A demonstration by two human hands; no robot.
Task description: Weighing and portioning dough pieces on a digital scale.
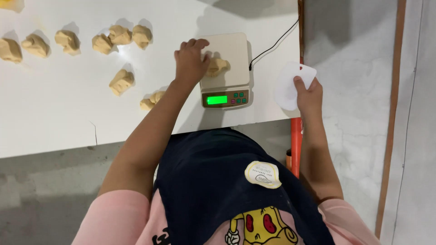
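With eight dough portions (121,81) already lying on the white table (54,118) from nine to eleven o'clock, the left hand (190,61) is pinching a dough piece (217,66) on the digital scale (225,70), while the right hand (309,93) is gripping a white plastic scraper (293,84) at three o'clock.

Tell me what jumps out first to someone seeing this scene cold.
The small kitchen scale near the front edge of the white table draws the eye with its lit green display, and the left hand rests on a dough piece on its platform. To the right, the right hand holds a white plastic scraper at the table's corner. A loose row of dough lumps lies across the table to the left.
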